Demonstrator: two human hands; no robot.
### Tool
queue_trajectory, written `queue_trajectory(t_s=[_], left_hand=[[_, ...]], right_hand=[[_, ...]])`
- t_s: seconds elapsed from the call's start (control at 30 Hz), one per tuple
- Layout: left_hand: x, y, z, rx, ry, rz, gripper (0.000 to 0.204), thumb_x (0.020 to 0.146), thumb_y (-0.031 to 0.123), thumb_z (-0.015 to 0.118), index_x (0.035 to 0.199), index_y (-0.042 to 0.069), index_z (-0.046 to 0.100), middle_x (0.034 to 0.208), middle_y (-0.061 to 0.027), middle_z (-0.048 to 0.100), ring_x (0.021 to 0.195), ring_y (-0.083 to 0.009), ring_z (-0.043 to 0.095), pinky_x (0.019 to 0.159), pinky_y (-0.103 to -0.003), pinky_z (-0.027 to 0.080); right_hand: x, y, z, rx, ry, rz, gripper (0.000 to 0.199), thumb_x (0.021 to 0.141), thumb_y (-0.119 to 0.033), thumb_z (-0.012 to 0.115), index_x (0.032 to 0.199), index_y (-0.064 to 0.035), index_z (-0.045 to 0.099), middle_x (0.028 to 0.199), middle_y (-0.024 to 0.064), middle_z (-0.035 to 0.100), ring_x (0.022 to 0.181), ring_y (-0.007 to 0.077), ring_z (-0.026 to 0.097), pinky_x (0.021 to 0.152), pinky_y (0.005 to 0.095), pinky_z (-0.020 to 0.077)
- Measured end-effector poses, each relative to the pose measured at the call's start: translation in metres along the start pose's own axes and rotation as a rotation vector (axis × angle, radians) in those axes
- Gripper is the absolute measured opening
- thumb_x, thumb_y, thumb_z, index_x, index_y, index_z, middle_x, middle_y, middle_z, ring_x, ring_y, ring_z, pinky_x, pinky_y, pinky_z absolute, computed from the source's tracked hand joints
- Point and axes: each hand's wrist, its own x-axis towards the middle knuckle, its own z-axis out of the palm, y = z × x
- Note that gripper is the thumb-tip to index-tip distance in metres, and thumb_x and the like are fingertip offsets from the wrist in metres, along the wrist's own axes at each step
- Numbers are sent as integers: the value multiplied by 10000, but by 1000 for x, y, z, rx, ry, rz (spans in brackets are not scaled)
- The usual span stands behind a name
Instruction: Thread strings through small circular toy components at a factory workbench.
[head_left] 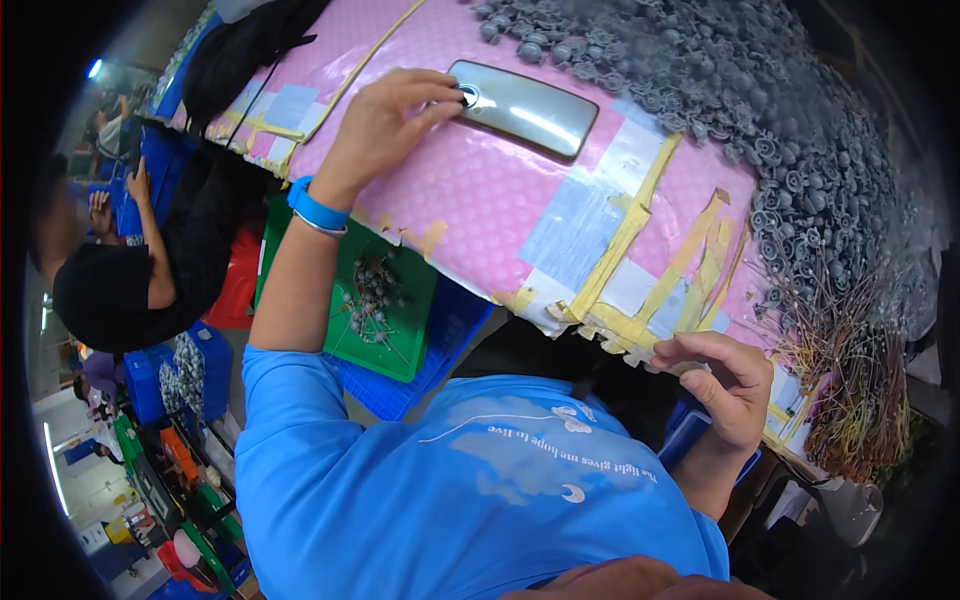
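Observation:
A phone [535,108] with a shiny silver-grey back lies on the pink, plastic-covered table [440,190]. At its left end, by the round camera part, the bunched fingertips of my left hand [395,120] touch it. Something small and dark shows at those fingertips, too small to name. A blue band and a bracelet circle my left wrist. My right hand [725,385] hovers by the table's near edge, loosely curled, its thumb apart from the index fingertip. I see nothing held there.
Grey flower-like heads [690,70] are heaped along the table's far and right side. Thin brown stems [850,370] bundle at the right. Left of me, a green tray [375,340] with several grey stemmed heads rests over a blue crate [400,390]. Another person [130,280] is at the left.

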Motion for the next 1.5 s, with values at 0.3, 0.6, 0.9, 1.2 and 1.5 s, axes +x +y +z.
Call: queue_trajectory(t_s=[0.3,0.6,0.9,1.2,1.5], left_hand=[[104,9,60,232,-211,-26,228,902,233,652,1023,50,711,931,-150,703,867,-339,677,744,-408,520],[110,34,68,-307,-28,-360,243,976,198,634,1121,14,697,982,-59,706,897,-103,654,796,-233,521],[48,183,62,-1399,-439,-587,389,969,100,587,1325,-45,525,1135,-189,674,1024,-203,676,822,-239,536],[-25,259,92,-1531,-551,-773,285,875,76,721,1140,-14,666,933,-82,699,767,-109,644,683,-225,516],[-56,245,76,-1589,-444,-816,368,880,26,670,1236,-32,597,1020,-151,701,807,-195,716,685,-260,582]], right_hand=[[-6,4,-17,-210,190,66,261,869,2,660,1120,76,667,977,159,728,916,227,715,834,319,560],[-81,1,-57,-696,906,102,208,857,-19,694,1062,18,708,901,55,712,803,100,652,718,242,515],[-131,7,-82,-1025,1223,245,273,804,-127,785,1031,2,704,804,5,617,682,72,540,640,228,461],[-128,24,-68,-1255,1165,263,169,825,-176,665,909,-30,678,743,105,657,660,205,639,656,337,501],[-114,18,-57,-1438,1054,428,158,825,-183,642,824,-28,676,693,145,649,639,253,652,623,375,486]])
